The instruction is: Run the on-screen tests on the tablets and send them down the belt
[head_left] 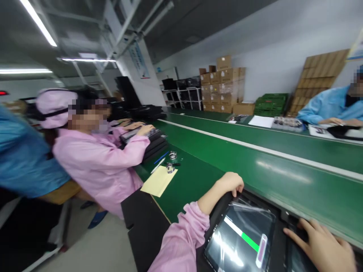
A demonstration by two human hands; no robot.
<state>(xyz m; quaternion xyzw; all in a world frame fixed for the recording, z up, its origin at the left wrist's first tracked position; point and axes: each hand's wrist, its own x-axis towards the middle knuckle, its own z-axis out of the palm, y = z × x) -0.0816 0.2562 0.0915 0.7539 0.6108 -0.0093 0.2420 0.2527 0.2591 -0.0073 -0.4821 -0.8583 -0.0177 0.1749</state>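
Observation:
A tablet (241,238) with its screen lit lies in a black tray (279,247) in front of me. Its display has a white and green bar and an upright tube-like picture, and clear film is wrinkled along its top edge. My left hand (230,183) is bent over the tray's far left corner, fingers curled down against it. To the right, my right hand (326,241) lies over a second dark, glossy device (297,255) in the tray. Its thumb and fingers are apart and touch the area around that device's upper end.
Left of the tray lie a yellow paper (159,182), pens (158,165) and small metallic rolls (170,168). A co-worker in pink (99,162) handles stacked black trays (154,145). Across the green conveyor (227,155) sits a person in blue (329,104). Cartons (222,88) stand behind.

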